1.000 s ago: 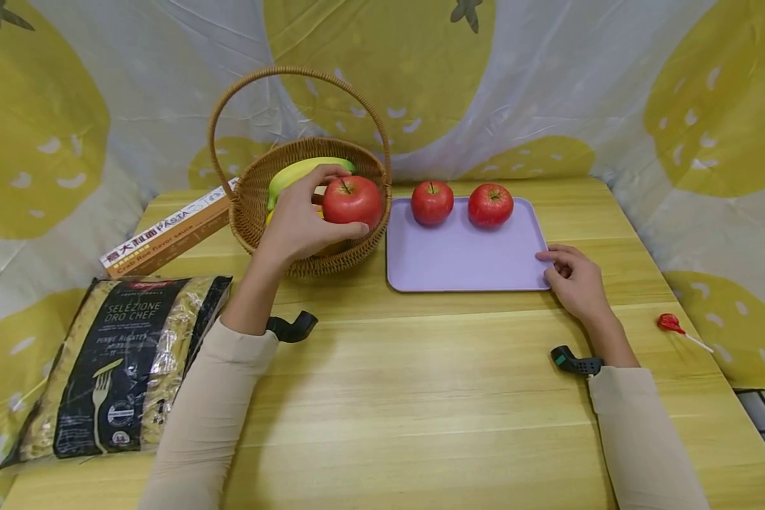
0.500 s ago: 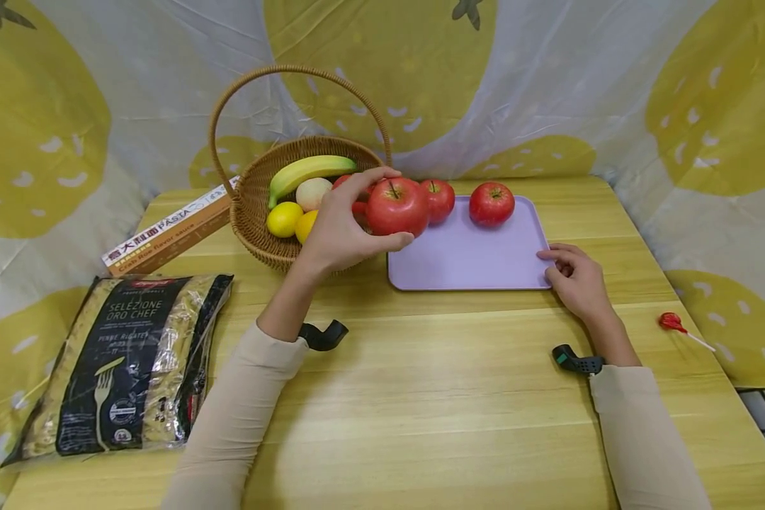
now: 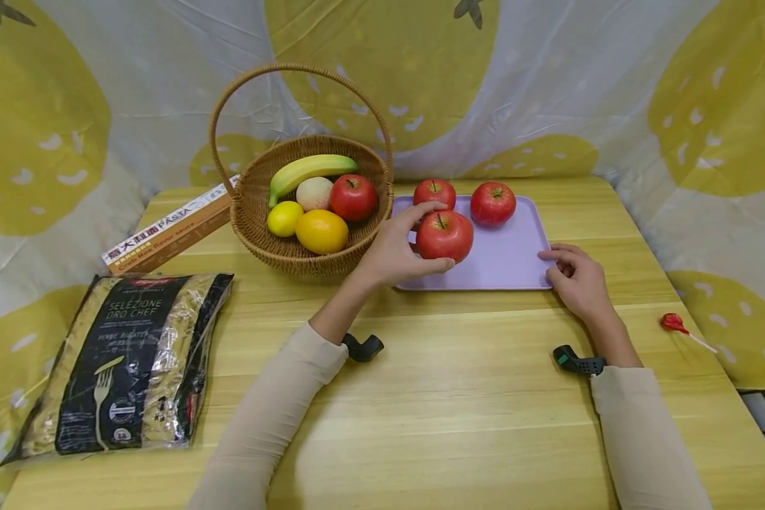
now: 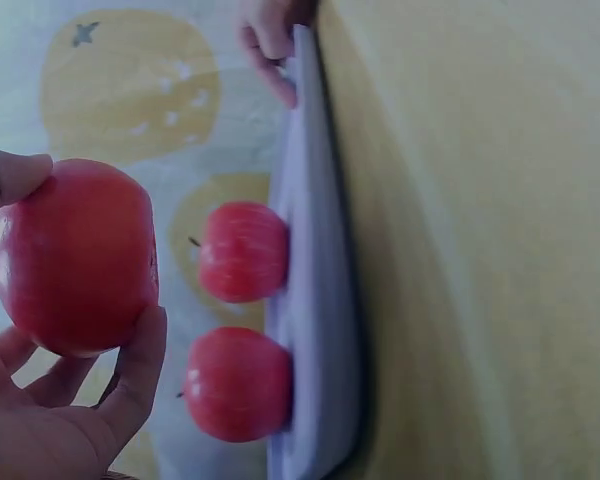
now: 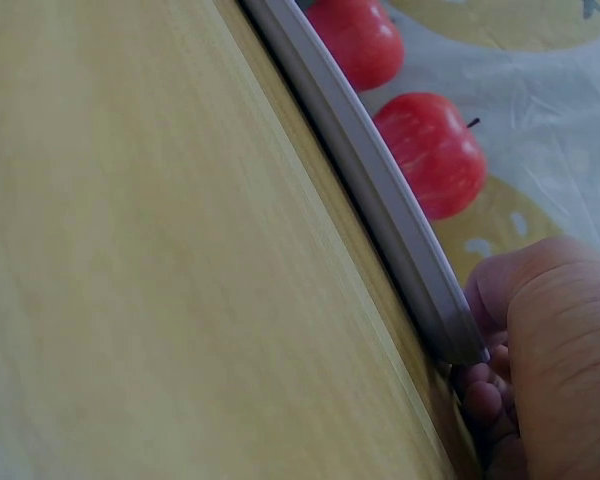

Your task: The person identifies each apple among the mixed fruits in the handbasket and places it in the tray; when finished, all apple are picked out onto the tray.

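Observation:
A red apple (image 3: 445, 236) is in my left hand (image 3: 398, 249), gripped between thumb and fingers. In the left wrist view this apple (image 4: 78, 258) hangs above the lilac tray (image 4: 325, 300), apart from it. Two more red apples, a left one (image 3: 435, 193) and a right one (image 3: 493, 204), sit along the tray's back side. At the tray's right edge, my right hand (image 3: 576, 280) pinches the rim with thumb and forefinger; the right wrist view has the hand (image 5: 560, 350) at the corner of the tray (image 5: 380, 200).
Left of the tray stands a wicker basket (image 3: 248, 219) holding a banana (image 3: 312, 170), a red apple (image 3: 353, 197), a lemon (image 3: 285, 219), an orange-yellow fruit (image 3: 321, 231) and a pale round fruit (image 3: 314, 193). A pasta box (image 3: 172, 227), penne bag (image 3: 115, 361) and lollipop (image 3: 673, 323) lie farther out.
My left hand has carried the apple rightward from over the basket to over the tray's left part. The fruit in the basket has come into sight. My right hand stays at the tray's edge.

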A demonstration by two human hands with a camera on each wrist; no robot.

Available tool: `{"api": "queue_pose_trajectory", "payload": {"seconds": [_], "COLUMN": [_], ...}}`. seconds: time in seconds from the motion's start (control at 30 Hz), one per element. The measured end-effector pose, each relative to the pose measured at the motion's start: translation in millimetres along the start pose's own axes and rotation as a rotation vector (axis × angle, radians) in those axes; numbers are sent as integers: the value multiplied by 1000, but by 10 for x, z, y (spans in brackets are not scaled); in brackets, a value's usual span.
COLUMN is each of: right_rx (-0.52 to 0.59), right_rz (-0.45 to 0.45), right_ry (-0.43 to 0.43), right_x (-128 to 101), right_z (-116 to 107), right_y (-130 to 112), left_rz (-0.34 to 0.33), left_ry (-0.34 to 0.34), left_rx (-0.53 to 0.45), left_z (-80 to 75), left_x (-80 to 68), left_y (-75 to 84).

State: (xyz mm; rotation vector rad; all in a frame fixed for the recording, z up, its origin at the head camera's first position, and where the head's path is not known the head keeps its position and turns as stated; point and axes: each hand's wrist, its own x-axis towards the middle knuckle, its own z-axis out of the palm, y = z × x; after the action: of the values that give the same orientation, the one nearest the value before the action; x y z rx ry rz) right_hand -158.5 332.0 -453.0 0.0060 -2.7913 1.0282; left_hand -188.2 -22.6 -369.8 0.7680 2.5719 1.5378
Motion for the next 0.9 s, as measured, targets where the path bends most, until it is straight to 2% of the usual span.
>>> {"api": "queue_pose_trajectory", "payload": {"seconds": [0.2,0.3,0.47,0.7,0.9], "right_rx": [-3,-2,3,0,3], "right_rz": [-1,4,10,9,11], "right_ry": [6,5,3,0,4], "right_x": [5,1,-7,-4,-5], "right_z": [2,-3,-9,-10,-5], "right_y": [10,3,-11,-13,-4], "left_rz": [-67,-101,-135,-133,-146], "left_ry": [-15,-12,13,20,13], "left_rx": [128,159,143,136,150], "left_z": [148,193,235,276,282], "left_x": [41,53,60,67,74], "left_y": [-180,-242,-328,-450,-449]}}
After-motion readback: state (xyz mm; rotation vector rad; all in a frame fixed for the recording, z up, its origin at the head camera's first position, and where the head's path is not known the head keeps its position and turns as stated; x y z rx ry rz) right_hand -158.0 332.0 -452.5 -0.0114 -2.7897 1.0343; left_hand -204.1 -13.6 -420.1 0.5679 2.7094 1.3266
